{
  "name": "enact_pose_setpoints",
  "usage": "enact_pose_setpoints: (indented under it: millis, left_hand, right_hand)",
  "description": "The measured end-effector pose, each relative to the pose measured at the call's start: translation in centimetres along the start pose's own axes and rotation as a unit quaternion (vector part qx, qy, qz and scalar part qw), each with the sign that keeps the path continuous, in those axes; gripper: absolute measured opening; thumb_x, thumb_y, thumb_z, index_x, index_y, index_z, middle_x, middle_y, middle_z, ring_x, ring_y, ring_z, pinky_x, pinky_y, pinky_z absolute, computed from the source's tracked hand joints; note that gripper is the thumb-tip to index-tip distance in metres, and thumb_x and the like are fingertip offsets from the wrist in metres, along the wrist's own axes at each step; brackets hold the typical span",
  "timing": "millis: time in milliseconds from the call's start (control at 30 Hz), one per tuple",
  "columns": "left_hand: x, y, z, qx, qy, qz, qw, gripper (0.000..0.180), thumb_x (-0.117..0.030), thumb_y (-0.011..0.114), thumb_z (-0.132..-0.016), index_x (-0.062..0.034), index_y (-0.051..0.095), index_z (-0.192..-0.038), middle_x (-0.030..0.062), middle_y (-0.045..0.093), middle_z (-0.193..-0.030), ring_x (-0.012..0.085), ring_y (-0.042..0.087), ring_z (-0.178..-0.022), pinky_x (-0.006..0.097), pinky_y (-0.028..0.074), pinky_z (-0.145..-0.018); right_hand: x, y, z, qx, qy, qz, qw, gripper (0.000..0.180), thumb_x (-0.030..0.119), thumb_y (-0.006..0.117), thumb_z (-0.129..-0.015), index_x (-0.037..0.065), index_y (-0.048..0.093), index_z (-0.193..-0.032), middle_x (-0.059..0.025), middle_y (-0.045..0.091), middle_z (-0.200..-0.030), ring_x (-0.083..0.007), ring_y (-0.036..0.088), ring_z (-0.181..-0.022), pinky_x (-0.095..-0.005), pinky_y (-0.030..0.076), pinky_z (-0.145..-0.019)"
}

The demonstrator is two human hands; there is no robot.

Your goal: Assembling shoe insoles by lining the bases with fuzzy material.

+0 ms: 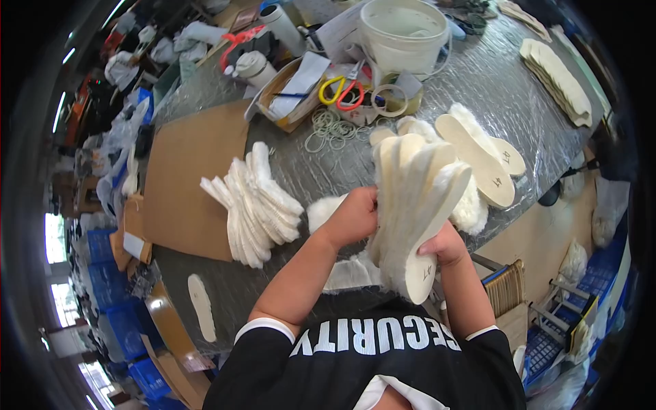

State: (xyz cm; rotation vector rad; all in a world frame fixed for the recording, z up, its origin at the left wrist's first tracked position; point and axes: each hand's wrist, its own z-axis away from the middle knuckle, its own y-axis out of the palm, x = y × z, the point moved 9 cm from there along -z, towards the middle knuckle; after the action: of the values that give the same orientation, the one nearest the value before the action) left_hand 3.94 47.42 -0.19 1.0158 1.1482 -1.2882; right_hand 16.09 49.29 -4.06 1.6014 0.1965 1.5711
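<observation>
Insoles [417,198]: fleecy stack, fanned upright, held between both hands above table [492,82] edge
Left hand [354,217]: clenched on stack's left side
Right hand [444,246]: grasping stack from lower right; thumb on front insole
Pile [256,205]: white insoles lying left of hands; apart
Pair [482,154]: tan soles up; behind stack
Scissors [342,91]: beside bucket [403,31]

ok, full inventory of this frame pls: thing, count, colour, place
held insole stack: one fanned bundle, cream with white fleece, in both hands
fanned insoles: one pile, white, on table left of hands
loose insoles: several, cream, right of the stack
far insoles: one row, cream, far right
bucket: one, white, table top
scissors: one pair, yellow and red handles, below bucket
rubber bands: many, pale, below scissors
cardboard sheet: one, brown, left
left hand: gripping stack's left side
right hand: gripping stack's lower right
</observation>
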Motion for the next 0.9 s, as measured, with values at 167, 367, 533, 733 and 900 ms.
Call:
enact_pose_setpoints:
  millis: [167,367,533,733,900]
  left_hand:
    - [2.9,-1.8,2.5,-0.025,-0.049,0.51,0.858,0.028,-0.005,0.056,-0.093,-0.0024,0.055,-0.12,0.001,0.062,-0.082,0.0118,0.059,-0.07,0.028,0.05,-0.064]
    - [9.9,-2.1,10.4,0.095,-0.135,0.292,0.942,0.023,-0.019,0.057,-0.093,0.002,0.061,-0.085,-0.0021,0.042,-0.062,0.007,0.031,-0.047,0.022,0.026,-0.044]
    - [10.4,-6.9,13.5,-0.002,-0.028,0.619,0.785,0.024,-0.02,0.052,-0.096,-0.0002,0.058,-0.084,-0.0024,0.041,-0.06,0.0067,0.03,-0.045,0.021,0.026,-0.042]
    - [-6.0,-0.9,14.3,0.236,0.032,-0.217,0.947,0.069,-0.014,0.076,-0.073,0.0048,0.047,-0.133,0.0094,0.059,-0.104,0.0179,0.059,-0.095,0.029,0.049,-0.077]
    - [-8.1,-0.8,16.1,0.024,0.214,-0.253,0.943,0.046,-0.02,0.079,-0.067,-0.0001,0.063,-0.104,0.0141,0.066,-0.091,0.0347,0.061,-0.093,0.042,0.044,-0.09]
  right_hand:
    - [-0.1,2.7,-1.1,-0.095,-0.004,-0.192,0.977,0.096,0.017,0.087,-0.052,-0.002,0.043,-0.135,-0.015,0.057,-0.126,-0.028,0.056,-0.115,-0.0403,0.045,-0.098]
    - [4.1,1.2,0.5,-0.06,-0.019,-0.031,0.998,0.095,0.02,0.087,-0.055,-0.001,0.042,-0.136,-0.0148,0.058,-0.126,-0.0275,0.057,-0.114,-0.0415,0.045,-0.098]
    - [6.5,3.3,1.5,0.172,-0.003,0.381,0.908,0.086,0.024,0.084,-0.059,0.001,0.046,-0.132,-0.0179,0.063,-0.115,-0.0301,0.061,-0.105,-0.0424,0.049,-0.092]
    - [0.1,4.6,-2.9,0.077,0.104,0.816,0.563,0.06,0.029,0.078,-0.06,-0.002,0.053,-0.104,-0.022,0.066,-0.089,-0.038,0.064,-0.087,-0.0425,0.051,-0.076]
    - [-1.7,7.7,-3.9,0.009,0.059,0.858,0.509,0.058,0.034,0.076,-0.06,-0.002,0.055,-0.101,-0.0204,0.067,-0.086,-0.037,0.065,-0.087,-0.0437,0.051,-0.076]
